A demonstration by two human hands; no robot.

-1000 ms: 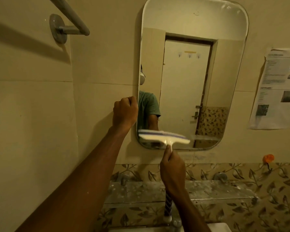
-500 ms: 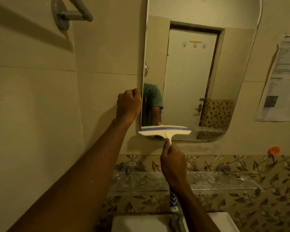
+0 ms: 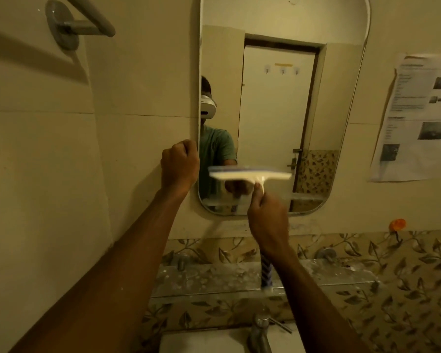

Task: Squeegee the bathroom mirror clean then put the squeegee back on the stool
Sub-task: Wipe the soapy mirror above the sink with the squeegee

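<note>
The right hand [image 3: 267, 221] grips the handle of the squeegee [image 3: 250, 175], whose blurred blade lies level across the lower part of the mirror [image 3: 278, 118]. The left hand [image 3: 180, 165] is curled round the mirror's left edge.

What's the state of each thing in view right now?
squeegee, held level in front of the lower mirror, motion-blurred; glass contact unclear
right hand, grips the squeegee handle
left hand, curled at the mirror's left edge, apparently gripping it
mirror, mounted upright on the wall
door, reflected, closed
tap, no water seen running
paper sheet, stuck to the wall
</note>
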